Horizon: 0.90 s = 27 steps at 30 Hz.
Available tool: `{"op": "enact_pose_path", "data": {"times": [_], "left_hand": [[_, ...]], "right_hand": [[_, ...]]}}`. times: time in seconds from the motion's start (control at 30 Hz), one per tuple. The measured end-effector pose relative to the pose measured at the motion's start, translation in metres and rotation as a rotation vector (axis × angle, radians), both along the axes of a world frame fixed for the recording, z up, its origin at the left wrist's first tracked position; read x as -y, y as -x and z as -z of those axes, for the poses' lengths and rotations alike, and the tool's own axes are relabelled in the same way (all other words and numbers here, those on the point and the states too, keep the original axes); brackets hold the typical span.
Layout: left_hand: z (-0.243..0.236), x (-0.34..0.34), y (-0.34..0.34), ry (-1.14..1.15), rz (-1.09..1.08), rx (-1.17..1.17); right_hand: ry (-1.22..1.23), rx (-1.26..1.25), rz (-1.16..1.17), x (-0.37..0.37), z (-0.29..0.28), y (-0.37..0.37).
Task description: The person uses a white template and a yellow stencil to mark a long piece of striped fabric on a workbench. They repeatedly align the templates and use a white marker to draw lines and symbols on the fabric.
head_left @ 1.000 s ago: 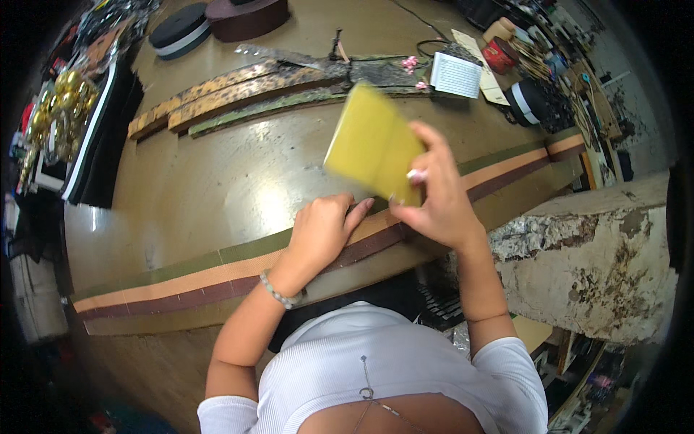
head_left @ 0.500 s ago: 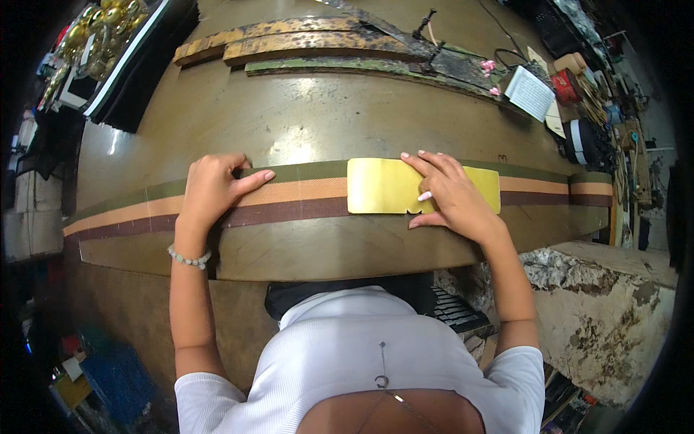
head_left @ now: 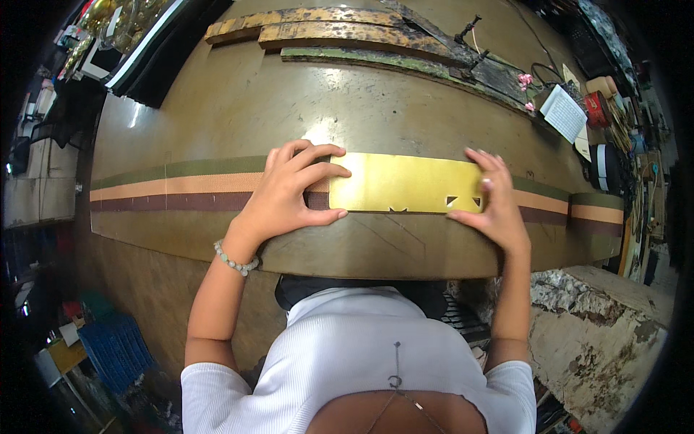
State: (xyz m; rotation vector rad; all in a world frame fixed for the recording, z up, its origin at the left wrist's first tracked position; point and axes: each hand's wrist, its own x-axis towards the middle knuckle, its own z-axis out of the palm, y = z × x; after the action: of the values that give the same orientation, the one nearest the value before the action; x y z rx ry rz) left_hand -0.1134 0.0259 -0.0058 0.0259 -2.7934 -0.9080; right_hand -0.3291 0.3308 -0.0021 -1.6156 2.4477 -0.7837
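A shiny yellow rectangular template plate (head_left: 405, 182), with small notches in its near edge and triangular cut-outs toward its right end, lies flat on a long striped webbing strap (head_left: 195, 184) of green, orange and maroon. My left hand (head_left: 296, 181) spans the plate's left end, fingers on its top side and thumb at its near corner. At the other end my right hand (head_left: 499, 192) holds the plate between thumb and raised fingers. The strap under the plate is hidden. Toward the right, the strap continues to a rolled or folded end (head_left: 596, 210).
The strap lies across a brown worktable (head_left: 340, 246). Paint-worn wooden bars (head_left: 347, 35) lie at the far side. A black case (head_left: 163, 54) stands far left. At the right are a white notepad (head_left: 564, 114), a red spool (head_left: 597, 110) and a black roll (head_left: 603, 166).
My left hand has moved right from the strap to the plate's left end. My right hand has shifted to the plate's right end, uncovering its middle. The plate sits slightly further left.
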Motion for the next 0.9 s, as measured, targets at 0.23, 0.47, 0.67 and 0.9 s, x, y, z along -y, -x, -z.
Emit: {"op": "enact_pose_path", "data": {"times": [0.23,0.47,0.67,0.9], "left_hand": [[0.001,0.001,0.001,-0.019,0.009,0.002],[0.003,0.002,0.001,0.011,0.012,-0.017],[0.000,0.000,0.002,0.011,0.007,-0.012],[-0.016,-0.026,0.004,0.223,-0.022,-0.022]], "right_hand": [[0.042,0.272,0.115,-0.042,0.010,0.018],[0.053,0.163,0.052,-0.042,0.014,0.021],[0.058,0.157,0.080,-0.040,0.014,0.018],[0.256,0.321,0.365,-0.028,0.003,-0.013]]}}
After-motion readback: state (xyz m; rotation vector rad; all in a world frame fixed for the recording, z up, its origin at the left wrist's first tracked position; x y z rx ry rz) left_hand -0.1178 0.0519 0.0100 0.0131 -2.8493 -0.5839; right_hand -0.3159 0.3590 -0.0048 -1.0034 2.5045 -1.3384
